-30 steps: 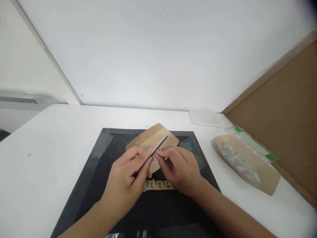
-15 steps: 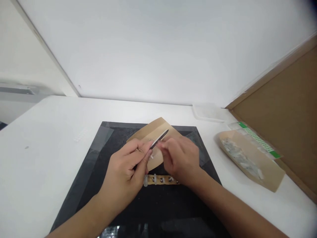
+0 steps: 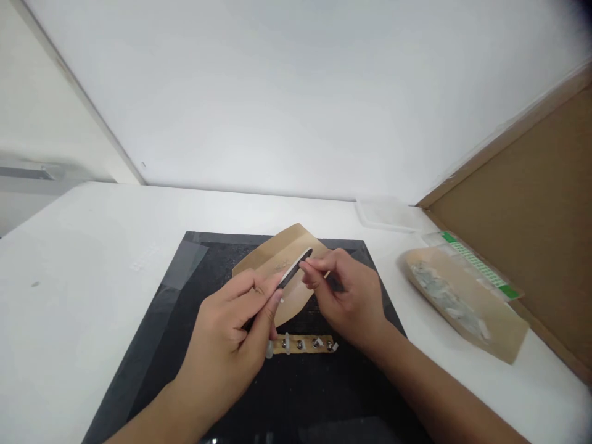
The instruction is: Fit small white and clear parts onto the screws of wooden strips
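Observation:
My left hand (image 3: 240, 327) is closed, pinching the lower end of a slim, round-tipped strip (image 3: 296, 268) that looks like a nail file, pale along one side and dark on its face. Close to the upper end of this file, the thumb and fingertips of my right hand (image 3: 349, 287) are pinched together against or just beside the dark face; whatever they hold is too small to make out. Behind both hands lies a folded brown paper tray (image 3: 266, 253) with small bits in it. Below them, a tan strip (image 3: 309, 345) bears several shiny metal pieces and pale tabs.
A black mat (image 3: 222, 394) covers the middle of the white table (image 3: 124, 228). To the right, another brown paper tray (image 3: 502, 336) holds pale pieces, beside a green-and-clear sheet (image 3: 481, 265). A clear lid (image 3: 388, 216) lies near the back wall.
My right hand has shifted slightly right and up along the file, uncovering more of its dark face and the right end of the tan strip. My left hand keeps its grip.

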Tool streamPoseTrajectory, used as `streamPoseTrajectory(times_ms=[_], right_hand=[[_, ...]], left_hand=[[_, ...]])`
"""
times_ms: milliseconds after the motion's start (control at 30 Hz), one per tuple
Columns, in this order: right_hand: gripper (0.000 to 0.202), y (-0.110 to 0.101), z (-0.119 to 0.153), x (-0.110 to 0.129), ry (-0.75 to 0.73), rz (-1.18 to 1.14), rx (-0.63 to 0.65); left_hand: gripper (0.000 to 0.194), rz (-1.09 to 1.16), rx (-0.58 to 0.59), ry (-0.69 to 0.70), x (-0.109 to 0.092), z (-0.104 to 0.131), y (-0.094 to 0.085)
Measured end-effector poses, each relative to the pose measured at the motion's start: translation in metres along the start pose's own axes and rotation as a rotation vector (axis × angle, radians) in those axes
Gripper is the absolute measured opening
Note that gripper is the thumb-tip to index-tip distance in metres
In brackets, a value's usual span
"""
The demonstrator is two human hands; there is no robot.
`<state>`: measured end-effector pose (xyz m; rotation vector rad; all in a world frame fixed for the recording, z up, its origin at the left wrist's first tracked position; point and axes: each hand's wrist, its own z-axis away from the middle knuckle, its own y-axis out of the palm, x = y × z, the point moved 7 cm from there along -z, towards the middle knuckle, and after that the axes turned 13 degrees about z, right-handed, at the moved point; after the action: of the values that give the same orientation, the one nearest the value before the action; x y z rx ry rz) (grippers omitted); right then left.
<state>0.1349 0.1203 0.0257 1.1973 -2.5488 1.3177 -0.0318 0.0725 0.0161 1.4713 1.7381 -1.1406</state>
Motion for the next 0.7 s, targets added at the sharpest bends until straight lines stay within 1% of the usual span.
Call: streamPoseTrajectory(times_ms=[100, 200, 300, 367, 400, 500, 600, 633, 700], right_hand=[[0.013, -0.001, 0.001, -0.002, 0.021, 0.009, -0.01], [0.014, 0.004, 0.004, 0.001, -0.041, 0.094, -0.012], [0.018, 0.016, 0.007, 0.008, -0.143, 0.135, 0.09], [0.021, 0.019, 0.007, 0.011, -0.176, 0.134, 0.153], [0.021, 0.018, 0.006, 0.011, -0.167, 0.125, 0.154], [0.019, 0.012, 0.004, 0.008, -0.109, 0.093, 0.092], [0.021, 0.018, 0.005, 0.013, -0.181, 0.086, 0.145], [0.022, 0.02, 0.006, 0.014, -0.193, 0.088, 0.143], [0.021, 0.019, 0.005, 0.012, -0.175, 0.096, 0.1]], left_hand=[[0.031, 0.019, 0.001, -0.013, 0.002, 0.001, 0.001], [0.032, 0.043, 0.014, -0.058, 0.007, 0.004, 0.003], [0.033, 0.039, 0.017, -0.089, 0.011, 0.004, 0.002], [0.031, 0.032, 0.019, -0.083, 0.011, 0.004, 0.001], [0.031, 0.031, 0.022, -0.077, 0.01, 0.003, 0.001], [0.031, 0.02, 0.031, -0.065, 0.008, 0.001, 0.001], [0.032, 0.008, 0.04, -0.064, 0.009, 0.0, 0.002], [0.031, 0.003, 0.04, -0.064, 0.01, 0.0, 0.002], [0.03, -0.009, 0.037, -0.07, 0.011, 0.001, 0.001]])
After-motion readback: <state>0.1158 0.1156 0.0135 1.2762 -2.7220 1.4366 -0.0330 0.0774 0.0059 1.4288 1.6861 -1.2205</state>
